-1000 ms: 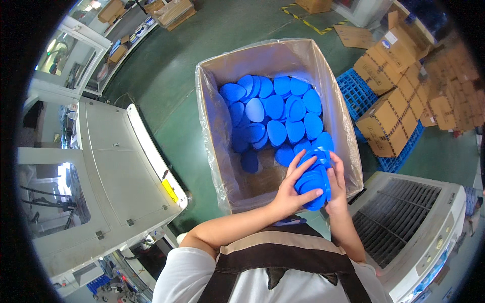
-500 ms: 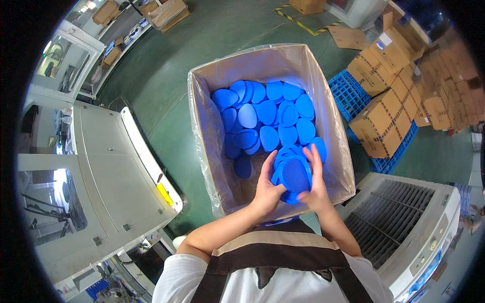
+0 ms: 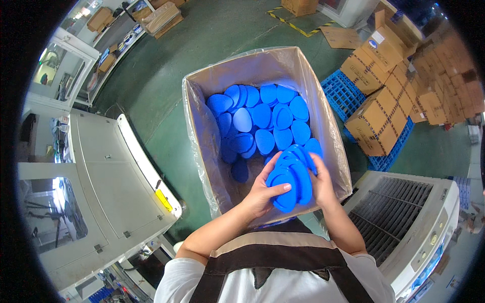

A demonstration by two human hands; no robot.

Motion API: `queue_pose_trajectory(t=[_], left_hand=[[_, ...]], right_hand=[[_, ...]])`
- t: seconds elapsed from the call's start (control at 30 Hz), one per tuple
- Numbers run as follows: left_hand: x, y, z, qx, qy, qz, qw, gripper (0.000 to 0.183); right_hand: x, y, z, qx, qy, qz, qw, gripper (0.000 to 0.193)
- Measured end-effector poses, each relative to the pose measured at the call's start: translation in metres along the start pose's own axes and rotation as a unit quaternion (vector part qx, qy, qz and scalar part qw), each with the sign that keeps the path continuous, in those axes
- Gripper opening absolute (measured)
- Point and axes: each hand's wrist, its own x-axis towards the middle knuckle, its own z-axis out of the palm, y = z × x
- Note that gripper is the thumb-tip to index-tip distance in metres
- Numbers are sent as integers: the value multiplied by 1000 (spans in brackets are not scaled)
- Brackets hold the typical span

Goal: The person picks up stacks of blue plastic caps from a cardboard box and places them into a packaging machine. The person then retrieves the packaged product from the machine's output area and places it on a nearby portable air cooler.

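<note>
Both hands are around several blue oval plastic pieces (image 3: 285, 178), egg-shaped and flat with rims, held over the near part of a large carton (image 3: 328, 136). My left hand (image 3: 261, 194) grips them from the left, its thumb lying across the face of the nearest piece. From the right, my right hand (image 3: 323, 184) is closed around the edges of the others; its fingertips are partly hidden and a little blurred. The held pieces overlap in an uneven, fanned stack. Many similar loose blue pieces (image 3: 261, 115) lie inside the carton, mostly toward its far side.
Clear plastic film (image 3: 194, 146) lines the carton. At left stands a white machine cabinet (image 3: 121, 177) with a yellow-handled cutter (image 3: 163, 199) on its ledge. A grey-white air cooler (image 3: 394, 212) stands close on my right. Beyond it, cardboard boxes (image 3: 376, 123) sit on a blue pallet (image 3: 341, 96).
The held pieces have shifted from a compact stack to a fanned one. My left thumb has come onto the nearest piece, and my right hand has turned around the edges. The view has shifted slightly.
</note>
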Motion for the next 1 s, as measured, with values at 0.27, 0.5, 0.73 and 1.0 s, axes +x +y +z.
queue_pose_trajectory(t=[0.27,0.5,0.73,1.0], left_hand=[[9,-33,8,93,42,103,989,88],[23,-53,7,265,61,175,946,94],[74,-66,-19,38,303,27,952,55],[155,-113,-192,140,444,-203,862,56]], right_hand=[[-21,-7,-13,154,-15,162,975,49],[-24,-31,-26,165,-172,29,971,101],[-40,8,-65,382,-46,171,907,80],[-55,-11,-72,545,24,124,829,77]])
